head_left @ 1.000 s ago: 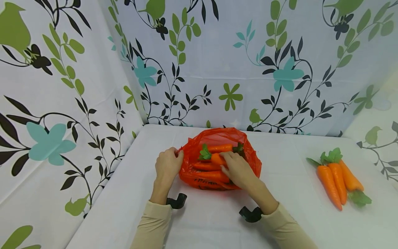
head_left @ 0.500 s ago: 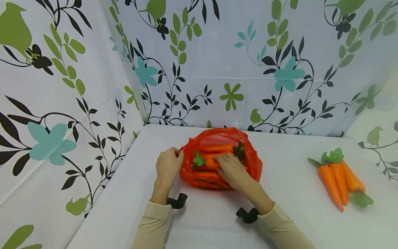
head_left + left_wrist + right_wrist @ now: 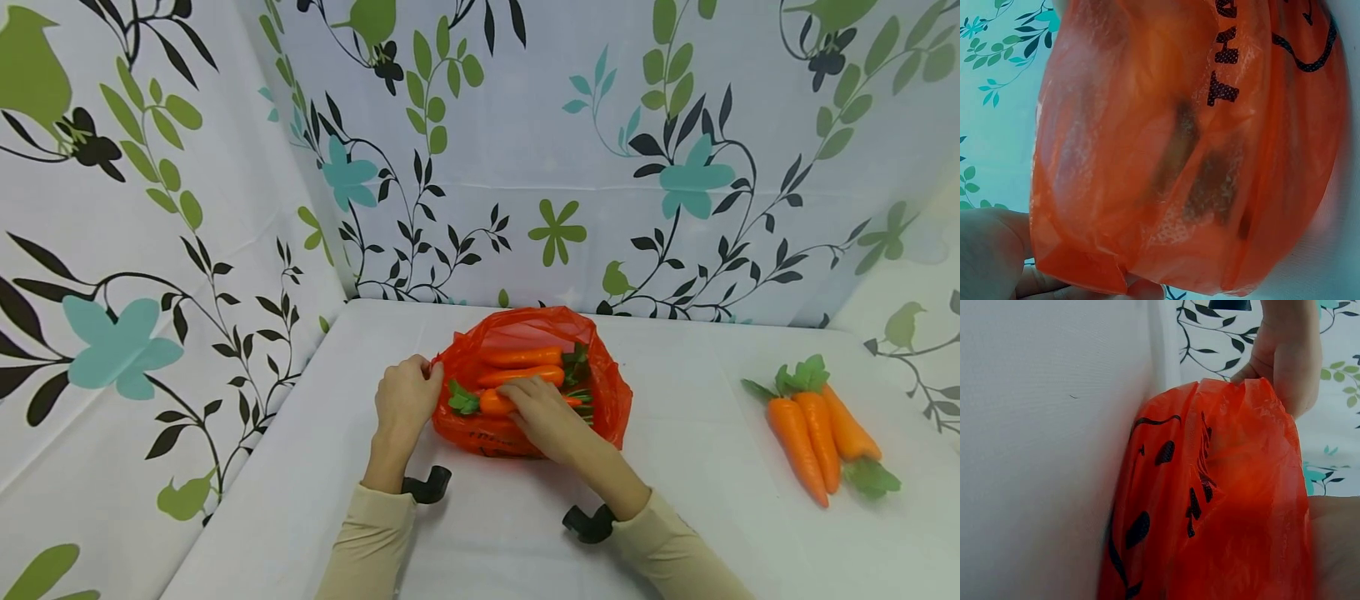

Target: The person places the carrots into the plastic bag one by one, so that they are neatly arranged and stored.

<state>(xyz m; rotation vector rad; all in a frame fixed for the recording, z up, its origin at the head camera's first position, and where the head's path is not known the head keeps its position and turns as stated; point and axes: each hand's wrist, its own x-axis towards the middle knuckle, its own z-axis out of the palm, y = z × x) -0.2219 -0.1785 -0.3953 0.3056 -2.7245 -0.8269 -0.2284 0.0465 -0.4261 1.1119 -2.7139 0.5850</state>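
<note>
A red plastic bag (image 3: 617, 400) with black print lies with its mouth open, several orange carrots (image 3: 522, 357) inside. My left hand (image 3: 405, 396) pinches the bag's left rim; in the left wrist view its fingers show at the bag's lower edge. My right hand (image 3: 547, 417) reaches into the bag and grips a carrot (image 3: 495, 403) whose leafy end points left; its fingertips are partly hidden. The right wrist view shows the printed side of the bag (image 3: 1241, 519), with the left hand (image 3: 1291, 369) at its far rim.
Three orange carrots (image 3: 813, 437) with green leaves lie together on the right part of the white table (image 3: 480, 533). A leaf-patterned cloth (image 3: 480, 175) hangs behind the table and along its left side. A black wrist mount sits at each wrist.
My right hand has moved left and slightly down inside the bag, and the carrot it grips has shifted the same way. More of the other carrots shows. The left hand has stayed at the rim.
</note>
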